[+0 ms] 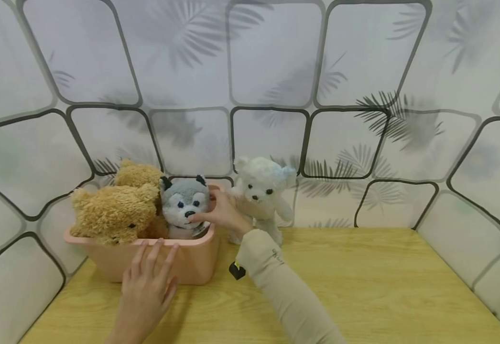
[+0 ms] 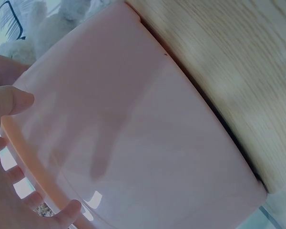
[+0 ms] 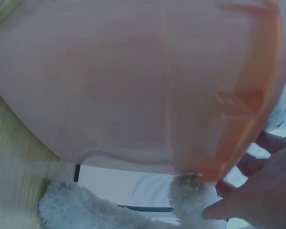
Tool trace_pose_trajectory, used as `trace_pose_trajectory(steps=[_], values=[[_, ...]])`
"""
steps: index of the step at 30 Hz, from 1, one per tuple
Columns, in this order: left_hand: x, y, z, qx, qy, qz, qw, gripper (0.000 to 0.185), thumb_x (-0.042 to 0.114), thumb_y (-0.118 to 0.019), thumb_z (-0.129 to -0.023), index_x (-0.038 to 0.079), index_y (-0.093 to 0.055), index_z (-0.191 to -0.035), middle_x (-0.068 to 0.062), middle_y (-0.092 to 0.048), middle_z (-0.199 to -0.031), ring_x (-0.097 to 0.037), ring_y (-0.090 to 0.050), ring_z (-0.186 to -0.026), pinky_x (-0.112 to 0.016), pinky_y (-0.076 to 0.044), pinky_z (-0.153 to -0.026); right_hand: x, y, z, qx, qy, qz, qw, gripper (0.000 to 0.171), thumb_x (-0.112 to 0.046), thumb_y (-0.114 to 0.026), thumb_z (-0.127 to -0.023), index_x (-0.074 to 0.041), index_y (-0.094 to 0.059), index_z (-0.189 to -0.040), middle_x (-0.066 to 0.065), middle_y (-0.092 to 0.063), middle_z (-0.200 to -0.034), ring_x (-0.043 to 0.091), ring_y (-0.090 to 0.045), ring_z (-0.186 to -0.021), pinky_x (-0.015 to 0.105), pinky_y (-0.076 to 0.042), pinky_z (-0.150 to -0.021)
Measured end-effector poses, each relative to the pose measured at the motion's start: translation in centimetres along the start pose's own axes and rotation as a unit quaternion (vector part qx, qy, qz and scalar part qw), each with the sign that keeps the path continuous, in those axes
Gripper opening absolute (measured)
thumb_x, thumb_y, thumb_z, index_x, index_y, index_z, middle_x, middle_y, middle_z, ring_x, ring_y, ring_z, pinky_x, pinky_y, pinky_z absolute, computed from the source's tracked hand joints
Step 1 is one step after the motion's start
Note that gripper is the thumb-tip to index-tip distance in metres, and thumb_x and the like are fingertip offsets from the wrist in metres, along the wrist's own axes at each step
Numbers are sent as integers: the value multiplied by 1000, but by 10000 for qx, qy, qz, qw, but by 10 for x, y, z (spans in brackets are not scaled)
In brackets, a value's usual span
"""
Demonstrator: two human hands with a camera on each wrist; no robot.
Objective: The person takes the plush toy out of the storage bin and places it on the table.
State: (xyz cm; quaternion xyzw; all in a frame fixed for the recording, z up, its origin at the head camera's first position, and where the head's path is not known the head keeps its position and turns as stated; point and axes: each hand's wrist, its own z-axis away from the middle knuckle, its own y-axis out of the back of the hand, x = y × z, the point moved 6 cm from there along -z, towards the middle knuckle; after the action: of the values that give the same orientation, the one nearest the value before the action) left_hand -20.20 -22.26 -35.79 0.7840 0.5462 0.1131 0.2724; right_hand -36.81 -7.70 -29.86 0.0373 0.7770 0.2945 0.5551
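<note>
A pink plastic bin stands at the left of the table, holding several plush toys. A grey and white husky plush sits upright in its right end. My right hand reaches over the bin's right rim, the thumb lying across the husky's muzzle; its other fingers are by the rim's back corner, partly hidden. In the right wrist view, that hand is beside the rim. My left hand rests against the front wall, fingers extended up to the rim. The left wrist view shows its thumb and fingertips along the rim.
Shaggy tan plush toys fill the bin's left part. A white plush bear sits behind my right forearm, against the patterned backdrop. A small black object lies beside my right sleeve on the wood-grain table.
</note>
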Motion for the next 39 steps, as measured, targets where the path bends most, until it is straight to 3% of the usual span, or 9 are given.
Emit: trace_pose_trajectory(steps=[7,12,15,19,24,25,28,32,39], values=[[1,-1,-1,-199,12,-7,9998,59,46,-23,-108,11,-48,-148,-26,-43,-147,-55,-39,-130,-70,-48,-72,-9,-13,2,-117,587,402,9974,82,-32,-89,-78,-8,-45,-144,9,-50,-143,28,-45,-135,45,-40,-111],[-1,0,0,-76,16,-84,9999,59,46,-23,-108,11,-50,-147,-27,-46,-144,-55,-40,-130,-69,-48,-69,-17,-23,0,-549,1045,1427,9827,100,-26,-92,-75,-6,-34,-154,9,-51,-149,25,-41,-143,50,-13,-124],[-2,-1,0,-21,10,-88,10000,58,45,-25,-108,11,-51,-146,-27,-46,-144,-55,-40,-130,-69,-49,-68,-21,-27,-1,-631,1251,1877,9722,107,-23,-92,-76,-3,-24,-157,12,-51,-150,22,-44,-141,48,-5,-124],[-2,-2,-2,-42,-18,-59,10000,57,44,-26,-108,11,-51,-146,-27,-46,-144,-54,-40,-130,-69,-49,-68,-22,-27,-3,-608,1214,1887,9726,115,-20,-91,-76,-2,-13,-160,18,-52,-147,26,-50,-136,42,-21,-123],[-2,-1,-3,96,-24,-148,9998,57,44,-26,-107,10,-51,-145,-28,-48,-142,-55,-42,-129,-68,-50,-64,-17,-26,-4,-1061,662,814,9888,118,-28,-87,-80,-12,-5,-164,15,-34,-160,27,-43,-141,42,-39,-114],[-2,-1,-3,84,-6,-152,9998,57,44,-26,-108,10,-51,-145,-28,-47,-142,-55,-41,-129,-68,-50,-64,-18,-26,-5,-1170,602,498,9901,115,-29,-86,-82,-14,-6,-164,12,-33,-161,25,-42,-141,42,-39,-114],[-1,-1,-4,-25,43,-120,9999,58,45,-24,-108,10,-50,-146,-28,-46,-143,-55,-40,-130,-68,-50,-65,-22,-25,-8,-1391,747,93,9874,86,-32,-81,-87,-13,-34,-158,5,-51,-149,18,-57,-126,36,-49,-103],[0,-2,-5,-134,58,-89,9999,60,46,-22,-108,10,-50,-146,-28,-46,-143,-55,-40,-129,-69,-49,-66,-26,-25,-12,-1487,1080,254,9826,54,-29,-80,-89,-13,-59,-137,-2,-68,-117,9,-65,-100,27,-53,-87],[2,-1,-3,-108,76,-136,9998,59,46,-22,-108,10,-50,-147,-28,-46,-143,-55,-41,-128,-68,-49,-67,-23,-25,-8,-827,866,682,9905,77,-38,-80,-87,-15,-45,-152,1,-63,-132,14,-61,-116,32,-52,-95]])
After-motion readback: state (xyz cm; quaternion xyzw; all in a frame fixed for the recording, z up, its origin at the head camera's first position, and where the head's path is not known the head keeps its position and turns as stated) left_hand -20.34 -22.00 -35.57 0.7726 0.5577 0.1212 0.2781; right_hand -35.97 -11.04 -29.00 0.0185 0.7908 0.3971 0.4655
